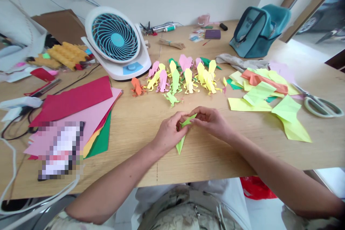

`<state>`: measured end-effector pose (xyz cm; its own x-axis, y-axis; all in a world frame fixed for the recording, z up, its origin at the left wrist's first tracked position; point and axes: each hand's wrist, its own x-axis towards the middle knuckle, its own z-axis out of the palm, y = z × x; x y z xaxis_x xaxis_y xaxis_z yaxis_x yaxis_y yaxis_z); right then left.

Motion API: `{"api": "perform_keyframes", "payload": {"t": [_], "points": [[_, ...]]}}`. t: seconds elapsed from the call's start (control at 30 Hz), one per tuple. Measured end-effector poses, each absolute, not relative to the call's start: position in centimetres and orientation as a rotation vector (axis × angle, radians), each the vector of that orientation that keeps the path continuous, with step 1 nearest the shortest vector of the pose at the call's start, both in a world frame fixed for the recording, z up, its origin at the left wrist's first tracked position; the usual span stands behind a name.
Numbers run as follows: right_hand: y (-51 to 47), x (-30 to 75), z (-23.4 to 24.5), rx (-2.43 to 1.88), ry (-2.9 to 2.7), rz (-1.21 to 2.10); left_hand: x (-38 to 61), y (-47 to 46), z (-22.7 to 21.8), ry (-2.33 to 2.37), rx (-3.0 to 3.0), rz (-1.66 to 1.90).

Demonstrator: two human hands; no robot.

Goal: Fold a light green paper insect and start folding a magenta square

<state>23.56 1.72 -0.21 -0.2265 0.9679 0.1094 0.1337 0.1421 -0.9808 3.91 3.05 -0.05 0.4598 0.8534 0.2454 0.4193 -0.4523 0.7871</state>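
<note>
Both of my hands meet at the middle of the wooden table (pixel 205 158). My left hand (pixel 169 133) and my right hand (pixel 211 121) pinch a folded light-green paper piece (pixel 183 133), whose pointed tail sticks out below my left hand toward me. Fingers of both hands are closed on the paper. Just beyond my hands lies a row of several finished folded paper figures (pixel 185 77) in yellow, pink, green and orange.
A stack of coloured paper sheets (pixel 78 111) lies left. Cut paper scraps (pixel 269 95) and scissors (pixel 320 106) lie right. A white and teal desk fan (pixel 115 43) stands at the back left, a teal bag (pixel 256 30) at the back right. Cables trail at the left edge.
</note>
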Motion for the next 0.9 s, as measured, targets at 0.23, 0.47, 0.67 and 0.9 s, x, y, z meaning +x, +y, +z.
{"api": "perform_keyframes", "payload": {"t": [0.23, 0.47, 0.67, 0.9], "points": [[2.0, 23.6, -0.9, -1.098, -1.515, 1.186, 3.8, 3.2, -0.3, 1.001, 2.098, 0.891], [2.0, 23.4, -0.6, -1.073, -1.436, 1.220, 3.8, 3.2, -0.2, 1.000, 2.116, 0.890], [2.1, 23.7, -0.4, -1.133, -1.521, 1.104, 3.9, 3.2, -0.1, 0.997, 2.077, 0.878], [1.9, 23.8, 0.6, -1.170, -1.592, 1.021, 4.0, 3.2, -0.1, 1.007, 2.002, 0.875]]}}
